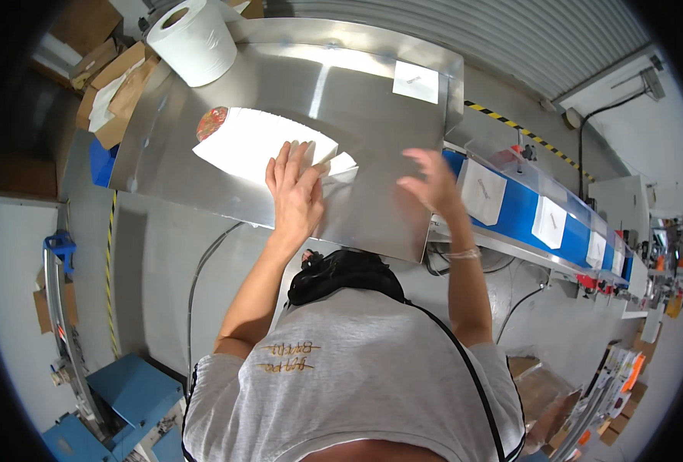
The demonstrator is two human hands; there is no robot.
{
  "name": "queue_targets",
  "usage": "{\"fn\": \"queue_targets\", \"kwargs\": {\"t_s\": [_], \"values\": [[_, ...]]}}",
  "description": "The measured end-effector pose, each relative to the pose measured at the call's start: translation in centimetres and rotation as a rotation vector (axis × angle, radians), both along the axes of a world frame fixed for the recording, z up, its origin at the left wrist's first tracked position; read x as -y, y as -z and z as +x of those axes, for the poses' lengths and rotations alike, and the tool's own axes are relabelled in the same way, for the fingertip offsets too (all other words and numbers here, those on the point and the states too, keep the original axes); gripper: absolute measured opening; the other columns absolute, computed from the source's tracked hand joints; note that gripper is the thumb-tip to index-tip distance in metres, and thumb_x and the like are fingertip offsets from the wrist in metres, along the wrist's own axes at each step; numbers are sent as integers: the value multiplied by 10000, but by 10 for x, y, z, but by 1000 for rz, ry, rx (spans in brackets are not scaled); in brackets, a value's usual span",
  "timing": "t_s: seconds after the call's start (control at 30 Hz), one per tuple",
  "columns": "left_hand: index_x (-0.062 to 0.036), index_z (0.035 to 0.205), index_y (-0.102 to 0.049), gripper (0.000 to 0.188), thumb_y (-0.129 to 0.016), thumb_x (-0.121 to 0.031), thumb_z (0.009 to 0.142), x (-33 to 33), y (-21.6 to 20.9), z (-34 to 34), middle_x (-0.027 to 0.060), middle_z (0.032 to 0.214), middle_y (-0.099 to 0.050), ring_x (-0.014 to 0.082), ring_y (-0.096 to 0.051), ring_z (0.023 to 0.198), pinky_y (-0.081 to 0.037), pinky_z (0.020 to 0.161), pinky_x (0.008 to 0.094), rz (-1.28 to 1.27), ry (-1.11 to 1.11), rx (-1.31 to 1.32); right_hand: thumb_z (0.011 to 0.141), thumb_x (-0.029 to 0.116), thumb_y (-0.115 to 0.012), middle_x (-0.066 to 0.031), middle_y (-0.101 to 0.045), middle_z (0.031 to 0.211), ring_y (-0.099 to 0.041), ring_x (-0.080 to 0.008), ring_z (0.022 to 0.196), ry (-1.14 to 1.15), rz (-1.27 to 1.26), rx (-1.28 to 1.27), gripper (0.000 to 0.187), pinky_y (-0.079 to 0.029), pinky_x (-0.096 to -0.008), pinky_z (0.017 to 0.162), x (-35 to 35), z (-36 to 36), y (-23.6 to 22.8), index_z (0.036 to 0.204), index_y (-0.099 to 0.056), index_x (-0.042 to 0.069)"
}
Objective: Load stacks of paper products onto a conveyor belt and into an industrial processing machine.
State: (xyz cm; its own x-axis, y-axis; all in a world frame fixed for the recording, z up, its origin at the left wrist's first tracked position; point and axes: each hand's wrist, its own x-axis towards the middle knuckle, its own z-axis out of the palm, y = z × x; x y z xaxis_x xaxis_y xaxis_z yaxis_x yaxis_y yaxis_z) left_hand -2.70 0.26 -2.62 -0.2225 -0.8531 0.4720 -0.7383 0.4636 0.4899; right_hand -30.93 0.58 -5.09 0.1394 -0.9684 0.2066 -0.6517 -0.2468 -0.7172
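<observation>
A long row of white paper packets (260, 142), leaning on one another, lies across the steel table to the left of centre. My left hand (297, 192) rests on the row's right end, fingers stretched over it and thumb beside a few packets (341, 167) that tilt apart from the rest. At the row's far left end sits a round red patterned object (212, 123). My right hand (434, 183), slightly blurred, hovers by the table's right edge next to the blue conveyor belt (512, 208); thumb and fingers are apart with nothing between them. The nearest belt packet (481, 192) lies just beyond that hand.
More white packets (549, 222) lie spaced along the belt, under a clear guard. A single packet (416, 82) lies at the far right of the steel table (280, 73). A large white paper roll (193, 42) stands at the back left, beside an open cardboard box (114, 100).
</observation>
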Motion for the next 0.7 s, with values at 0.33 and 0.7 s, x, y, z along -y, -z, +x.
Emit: {"fn": "queue_targets", "kwargs": {"t_s": [0.33,0.7], "values": [[-87,1158,-624,384,-669,-33,780,12,1,14,221,1390,-433,408,-314,1349,-190,1106,527,-1,-42,3,878,266,-672,-96,-601,1131,-554,-156,1042,-94,466,549,452,-447,-314,909,15,59,23,1203,-535,-17],[-55,1045,-681,294,-631,43,773,16,1,22,142,1304,-524,373,-428,1263,-306,1057,520,-42,-49,4,819,390,-700,-193,-613,1153,-578,-345,1055,991,211,-343,576,-446,-386,897,-39,-105,47,1226,-536,16]]}}
